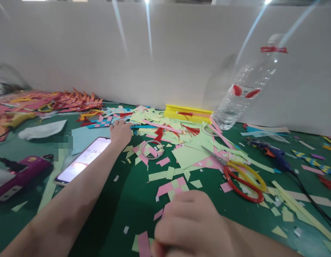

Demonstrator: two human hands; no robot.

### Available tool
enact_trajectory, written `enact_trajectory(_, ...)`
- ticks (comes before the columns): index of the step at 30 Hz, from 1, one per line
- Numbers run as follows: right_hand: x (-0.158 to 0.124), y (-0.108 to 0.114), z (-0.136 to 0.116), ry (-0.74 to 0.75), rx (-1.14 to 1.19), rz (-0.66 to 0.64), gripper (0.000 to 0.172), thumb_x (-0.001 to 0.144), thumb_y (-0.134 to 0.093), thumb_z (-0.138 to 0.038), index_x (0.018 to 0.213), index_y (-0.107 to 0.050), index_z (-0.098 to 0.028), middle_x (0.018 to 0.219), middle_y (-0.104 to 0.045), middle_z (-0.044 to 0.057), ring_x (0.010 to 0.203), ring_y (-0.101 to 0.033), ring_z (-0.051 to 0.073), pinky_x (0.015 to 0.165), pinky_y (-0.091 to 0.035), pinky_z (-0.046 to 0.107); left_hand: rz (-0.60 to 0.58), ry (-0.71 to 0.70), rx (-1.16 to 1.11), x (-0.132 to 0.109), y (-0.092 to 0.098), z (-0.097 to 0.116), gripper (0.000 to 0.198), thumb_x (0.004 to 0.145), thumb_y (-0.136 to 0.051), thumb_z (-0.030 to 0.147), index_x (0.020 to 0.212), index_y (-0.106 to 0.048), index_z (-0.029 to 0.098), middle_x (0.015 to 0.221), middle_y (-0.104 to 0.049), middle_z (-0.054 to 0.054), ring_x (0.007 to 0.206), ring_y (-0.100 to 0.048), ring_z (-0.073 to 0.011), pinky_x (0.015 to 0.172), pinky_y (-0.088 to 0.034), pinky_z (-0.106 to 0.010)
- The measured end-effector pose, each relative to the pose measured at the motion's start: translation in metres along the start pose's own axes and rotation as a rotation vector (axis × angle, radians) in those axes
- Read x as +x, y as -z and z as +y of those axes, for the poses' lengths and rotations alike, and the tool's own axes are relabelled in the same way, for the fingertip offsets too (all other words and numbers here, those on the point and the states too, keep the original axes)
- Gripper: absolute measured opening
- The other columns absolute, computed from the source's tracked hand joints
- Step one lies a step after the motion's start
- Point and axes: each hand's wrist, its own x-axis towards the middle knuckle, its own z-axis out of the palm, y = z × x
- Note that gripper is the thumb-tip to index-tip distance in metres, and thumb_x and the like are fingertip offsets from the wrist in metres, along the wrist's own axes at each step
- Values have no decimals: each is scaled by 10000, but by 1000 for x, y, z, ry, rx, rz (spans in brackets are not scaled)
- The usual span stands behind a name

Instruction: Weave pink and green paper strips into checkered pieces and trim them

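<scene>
Green table (119, 200) — left hand (120, 132) flat on paper scraps (154, 121), right hand (192, 223) fisted — contents unclear.

My left hand (120, 132) far out on the paper scraps (165, 142), phone (82, 160) just left of my forearm, tape ring (152, 149) right of my fingers, scissors (240, 175) beyond my right hand (192, 225), bottle (246, 85) behind.

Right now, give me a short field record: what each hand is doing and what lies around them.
left hand: stretched out, resting on pale green and pink paper strips
right hand: closed, close to camera, over a pink and green woven paper piece; grip unclear
red and yellow handled scissors: lying right of centre
lit smartphone: beside left forearm
clear plastic bottle: leaning on the white wall
surface: green table
</scene>
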Motion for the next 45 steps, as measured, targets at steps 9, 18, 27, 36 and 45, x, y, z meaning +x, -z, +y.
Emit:
enact_trajectory(9,-1,-20,53,-162,15,96,87,794,-417,-141,792,-492,-186,527,-516,-61,437,-422,67,440,-315,183,-45,41,-8,17,4,3,504,777,-398,67,1192,-625,242,1221,-536,-155,1161,-437,-344,908,-372,-471)
enact_trajectory(18,5,-15,55,-109,55,14,115,793,-432,-149,860,-521,-176,545,-537,-50,447,-426,74,448,-331,187,-74,26,23,18,5,4,485,804,-375,75,1171,-648,235,1234,-532,-164,1202,-401,-349,938,-353,-484)
enact_trajectory(27,2,-19,56,-119,59,18,152,799,-452,-153,935,-519,-167,572,-570,-47,456,-444,76,463,-356,188,-80,56,46,19,9,-2,514,805,-370,102,1244,-595,246,1263,-523,-149,1190,-406,-347,922,-368,-461)
enact_trajectory(36,3,-18,56,-124,22,0,178,801,-416,-167,955,-505,-172,570,-581,-39,448,-459,89,447,-339,196,-83,17,52,22,7,5,474,830,-343,150,1210,-622,200,1268,-521,-192,1209,-392,-375,928,-348,-510)
enact_trajectory(45,3,-17,55,-156,47,-84,201,816,-400,-180,976,-522,-173,591,-588,-30,464,-464,91,469,-354,204,-64,-7,52,19,5,9,428,823,-348,140,1044,-713,178,1193,-566,-179,1184,-402,-362,913,-355,-494)
